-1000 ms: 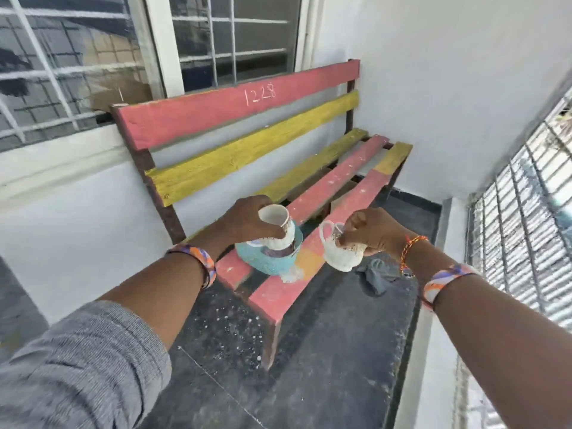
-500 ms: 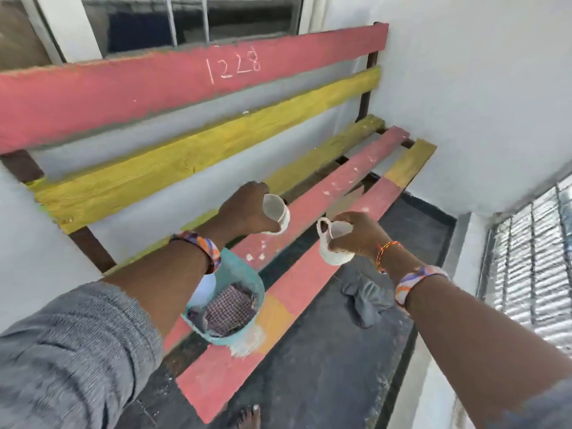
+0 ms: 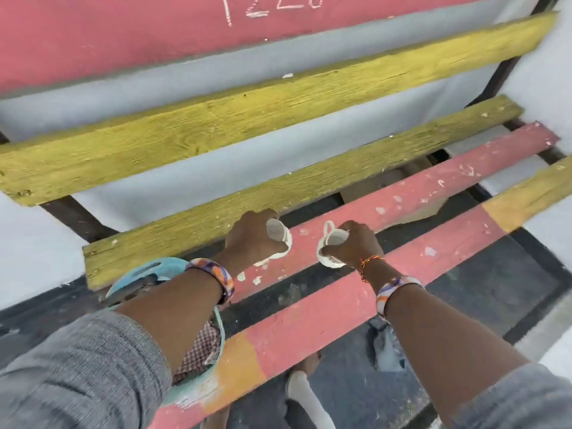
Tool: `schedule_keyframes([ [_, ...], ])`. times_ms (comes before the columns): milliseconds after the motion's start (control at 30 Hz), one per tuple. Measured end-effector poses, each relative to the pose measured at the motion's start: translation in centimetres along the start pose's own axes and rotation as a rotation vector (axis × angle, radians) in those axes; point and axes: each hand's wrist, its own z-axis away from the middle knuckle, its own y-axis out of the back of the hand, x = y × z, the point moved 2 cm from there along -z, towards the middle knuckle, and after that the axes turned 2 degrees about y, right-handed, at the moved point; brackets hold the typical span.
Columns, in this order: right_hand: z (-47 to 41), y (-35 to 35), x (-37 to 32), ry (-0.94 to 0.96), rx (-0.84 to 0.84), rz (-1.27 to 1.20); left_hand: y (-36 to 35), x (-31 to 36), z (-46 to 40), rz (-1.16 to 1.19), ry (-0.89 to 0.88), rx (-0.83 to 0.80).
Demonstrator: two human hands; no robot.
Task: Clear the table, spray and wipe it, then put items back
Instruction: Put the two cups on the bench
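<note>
Head view: my left hand (image 3: 252,239) grips a white cup (image 3: 280,239), fingers curled round its body, mouth tipped toward the right. The cup's base sits low over the middle pink slat (image 3: 418,193) of the bench; touching or just above, I cannot tell. My right hand (image 3: 356,246) holds a second white cup (image 3: 332,247), fingers curled over its rim and side, its handle sticking out to the left. That second cup is also down at the middle pink slat, just beside the first, a small gap between them. Contact with the slat is not clear either.

A teal bowl (image 3: 145,270) sits on the seat slats under my left forearm, near the bench's left end, mostly hidden by the arm. A checked cloth (image 3: 201,351) lies inside it. Both wrists wear patterned bands, and the right one also has an orange thread. Grey sleeves are pushed up on both arms.

The front slat (image 3: 340,305) is pink with yellow patches. The back seat slat (image 3: 278,193) is yellow, and so is one backrest plank. The top backrest plank (image 3: 123,35) is pink with chalk digits, cut off by the frame edge. A grey rag (image 3: 385,345) lies on the dark floor below the front slat, near my right forearm.
</note>
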Motion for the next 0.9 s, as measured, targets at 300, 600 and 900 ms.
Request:
schedule_keyframes([
  [300, -8.5, 1.9, -2.1, 0.172, 0.086, 0.240, -7.2, 2.6, -5.3, -0.677, -0.207, -0.388],
  [600, -11.3, 1.2, -2.0, 0.174, 0.112, 0.183, -9.2, 3.3, -6.2, -0.832, -0.329, -0.570],
  [900, -11.9, -0.2, -1.8, 0.176, 0.123, 0.167, -10.8, 0.0, -5.5, -0.881, -0.416, -0.451],
])
